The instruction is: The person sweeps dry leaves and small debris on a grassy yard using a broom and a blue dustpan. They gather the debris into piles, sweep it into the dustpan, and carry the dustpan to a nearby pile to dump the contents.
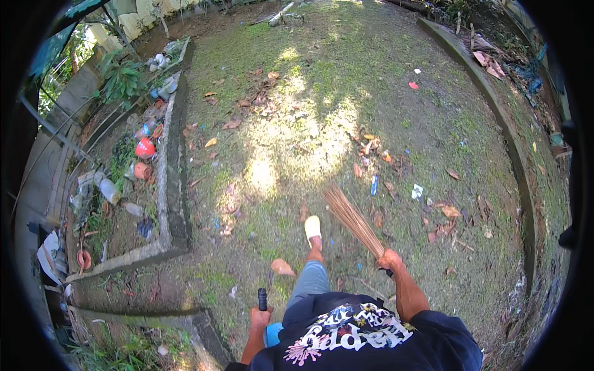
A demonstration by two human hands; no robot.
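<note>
My right hand [390, 260] grips the bound end of a stick broom [355, 220] made of thin brown ribs. Its bristles fan out toward the upper left, close to the ground ahead of me. At my left side, my left hand [261, 316] is closed around a black handle [262, 299] that points up. A blue piece [273, 335] shows beside that hand, partly hidden by my shirt; whether it joins the handle I cannot tell. Beyond the bristles lie a blue wrapper [374, 185] and a cluster of dry leaves [369, 144].
A low concrete border [172, 185] on the left encloses plastic bottles [107, 189], a red container [145, 148] and clay-coloured pots [142, 171]. Another concrete curb [503, 116] curves along the right. Brown leaves [449, 211] and a white scrap [417, 191] lie on the mossy ground.
</note>
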